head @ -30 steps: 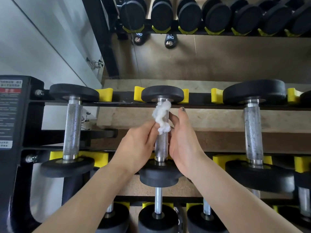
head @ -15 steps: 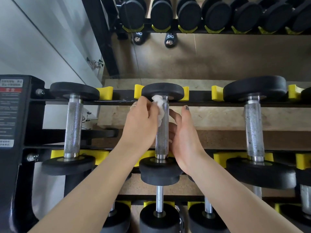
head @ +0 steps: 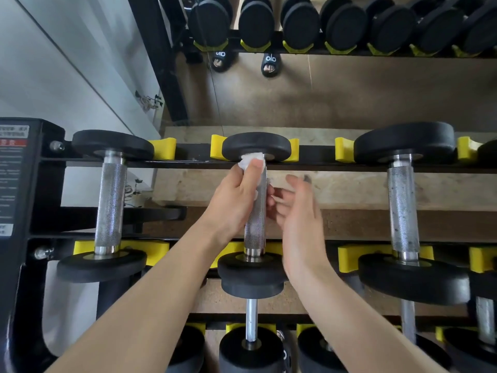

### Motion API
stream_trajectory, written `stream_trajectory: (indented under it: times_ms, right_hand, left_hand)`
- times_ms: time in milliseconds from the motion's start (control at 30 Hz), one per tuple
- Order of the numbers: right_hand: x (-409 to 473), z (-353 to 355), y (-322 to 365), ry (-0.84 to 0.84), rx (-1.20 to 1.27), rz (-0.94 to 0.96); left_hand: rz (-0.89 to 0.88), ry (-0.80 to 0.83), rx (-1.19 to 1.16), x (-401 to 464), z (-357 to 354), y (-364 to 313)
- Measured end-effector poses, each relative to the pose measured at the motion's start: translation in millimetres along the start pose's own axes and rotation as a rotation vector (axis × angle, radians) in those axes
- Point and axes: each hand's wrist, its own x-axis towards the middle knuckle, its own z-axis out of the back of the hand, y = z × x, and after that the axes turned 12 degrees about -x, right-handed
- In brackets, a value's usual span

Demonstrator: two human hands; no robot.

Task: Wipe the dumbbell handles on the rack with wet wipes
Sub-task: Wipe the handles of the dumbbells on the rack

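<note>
The middle dumbbell lies across the top shelf of the black rack [head: 322, 166], its knurled steel handle [head: 255, 224] running toward me. My left hand [head: 236, 200] presses a crumpled white wet wipe [head: 251, 159] against the far end of that handle, just under the far black weight head [head: 256, 146]. My right hand [head: 298, 211] hovers just right of the handle with fingers spread and blurred, holding nothing. The wipe's lower part is hidden under my left fingers.
A left dumbbell handle [head: 110, 203] and a larger right dumbbell handle [head: 403, 208] lie on the same shelf in yellow cradles [head: 344, 150]. Smaller dumbbells [head: 251, 327] sit on the lower shelf. A mirror behind shows more dumbbells and sandalled feet [head: 270, 64].
My left hand slid the wipe up the handle from its middle to the far end. My right hand let go of the handle and drew away to the right.
</note>
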Motion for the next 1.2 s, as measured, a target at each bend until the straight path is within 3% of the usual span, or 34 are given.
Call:
stream_trajectory:
  times_ms: [100,300,500,633,733,833,1100,1200]
  right_hand:
    - [-32.7,3.5,-17.7,-0.198,-0.109,0.217]
    - [-36.7,-21.0,-32.5,-0.327,-0.067,0.106]
    - [-37.0,-19.9,-33.1,-0.312,-0.083,0.086]
    - [-35.4,-18.8,-31.9,-0.281,-0.127,0.058]
    - [-34.1,-18.0,-30.0,-0.287,-0.159,0.048]
    - [-35.1,-18.3,-26.3,-0.298,-0.204,0.064]
    - [-41.9,-18.2,-26.2,-0.286,-0.318,0.120]
    - [-42.0,-19.0,-26.7,-0.274,-0.342,0.167]
  left_hand:
    - [-0.023,0.027,-0.062,-0.9,-0.2,-4.2]
    - [0.003,0.126,0.074,-14.7,6.6,-1.3]
    - [0.097,0.190,0.259,-20.4,18.2,1.4]
    - [0.215,0.095,-0.001,-3.3,6.8,-12.5]
    - [0.085,0.109,-0.001,-8.4,-3.0,-9.0]
    - [0.068,0.087,0.034,-16.2,-1.6,-4.0]
    - [0.226,0.156,0.526,-64.2,15.8,1.8]
    - [0.196,0.082,0.614,-57.6,18.9,-3.8]
